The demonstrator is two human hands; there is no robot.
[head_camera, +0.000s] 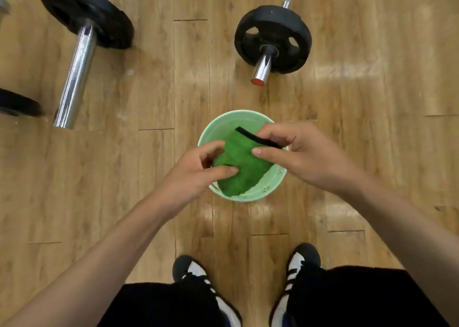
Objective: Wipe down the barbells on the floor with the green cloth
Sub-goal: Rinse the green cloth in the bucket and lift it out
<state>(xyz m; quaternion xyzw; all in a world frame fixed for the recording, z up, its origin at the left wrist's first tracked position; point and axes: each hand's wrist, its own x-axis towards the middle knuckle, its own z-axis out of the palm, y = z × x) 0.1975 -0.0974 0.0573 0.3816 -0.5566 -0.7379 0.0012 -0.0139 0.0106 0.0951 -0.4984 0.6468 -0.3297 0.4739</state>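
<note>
Wooden gym floor (149, 202) underfoot. I hold the green cloth (244, 168) over the pale green bucket (206, 133), my left hand (196, 175) pinching its near left edge, my right hand (303, 155) pinching the black-trimmed far edge. I'd best fold it into a firm pad before reaching the left barbell (77, 73) or right barbell (263, 64) farther off.

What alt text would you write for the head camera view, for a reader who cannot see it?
Seen from above, a person's left hand and right hand grip a green cloth with a black edge over a pale green bucket on a wooden floor. Beyond it lie the left barbell and the right barbell, both untouched.
</note>
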